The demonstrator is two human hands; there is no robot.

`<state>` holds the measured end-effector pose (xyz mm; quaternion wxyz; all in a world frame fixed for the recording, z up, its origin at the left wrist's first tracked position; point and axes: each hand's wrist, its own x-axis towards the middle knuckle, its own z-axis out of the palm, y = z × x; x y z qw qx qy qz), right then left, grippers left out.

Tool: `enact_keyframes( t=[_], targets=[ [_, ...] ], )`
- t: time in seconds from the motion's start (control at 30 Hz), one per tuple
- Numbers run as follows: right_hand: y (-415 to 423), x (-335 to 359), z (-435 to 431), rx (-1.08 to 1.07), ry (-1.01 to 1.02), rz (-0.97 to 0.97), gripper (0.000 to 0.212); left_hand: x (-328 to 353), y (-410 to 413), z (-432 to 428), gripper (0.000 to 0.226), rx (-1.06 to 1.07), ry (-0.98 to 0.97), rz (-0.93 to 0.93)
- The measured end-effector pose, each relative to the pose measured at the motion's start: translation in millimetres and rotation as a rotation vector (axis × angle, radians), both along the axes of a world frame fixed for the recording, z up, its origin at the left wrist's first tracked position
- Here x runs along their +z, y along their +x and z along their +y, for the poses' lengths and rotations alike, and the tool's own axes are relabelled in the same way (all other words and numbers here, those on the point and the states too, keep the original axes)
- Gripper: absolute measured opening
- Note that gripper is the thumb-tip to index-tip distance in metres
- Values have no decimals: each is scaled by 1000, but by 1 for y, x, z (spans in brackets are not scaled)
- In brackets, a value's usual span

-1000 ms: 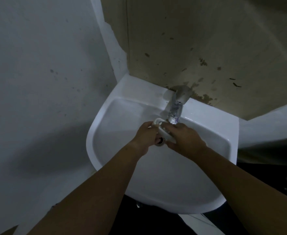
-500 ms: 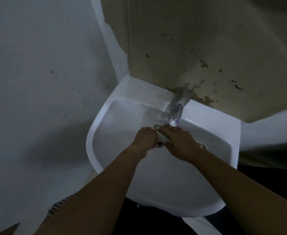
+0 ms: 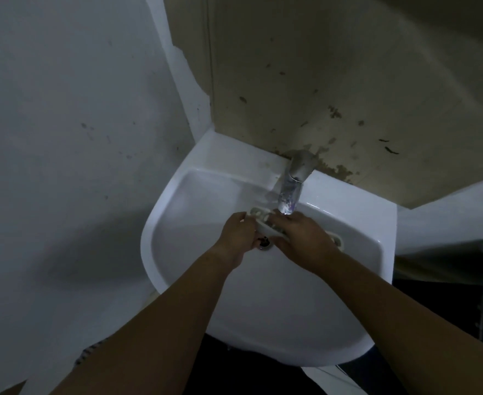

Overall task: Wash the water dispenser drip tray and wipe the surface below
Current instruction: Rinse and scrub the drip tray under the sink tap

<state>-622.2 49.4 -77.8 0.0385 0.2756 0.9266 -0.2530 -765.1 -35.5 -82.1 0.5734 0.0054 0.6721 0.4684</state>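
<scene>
You have two hands in one sink, both on one tray, with one tap above them. The tray is a pale, long, slotted piece lying across the far middle of the basin, just under the tap's spout; its left end shows beside your left hand and its right end peeks out past your right hand. Your left grip is curled round the tray's left part, fingers wrapped under. Your right hand lies flat over the tray's middle, fingers pressed along it; whether that grip closes under the tray you cannot tell.

The sink is white, glossy, smooth ceramic, rounded at the near edge and square at the far corner. One dark round drain sits between your hands. The tap is dull grey metal, a short curved tube, with clear water at its mouth. The wall behind is tan, matte and blotched with dark peeling spots; the left wall is grey-white and speckled.
</scene>
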Motion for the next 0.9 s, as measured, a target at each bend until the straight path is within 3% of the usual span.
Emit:
enact_keyframes(
  t=[0.2,0.37,0.57,0.7,0.9],
  targets=[
    [-10,6,-3,-84,-105,80,21,9,1,0,31,36,21,-71],
    [-3,3,-6,-74,-67,31,39,13,7,1,28,34,15,-31],
    [-2,8,-2,1,-86,159,24,18,10,-4,9,8,111,-95],
    [11,17,-5,-131,-166,99,56,14,8,-3,9,36,76,-65],
    [18,-2,-7,-15,75,-34,47,5,9,-9,23,77,85,-69]
  ],
)
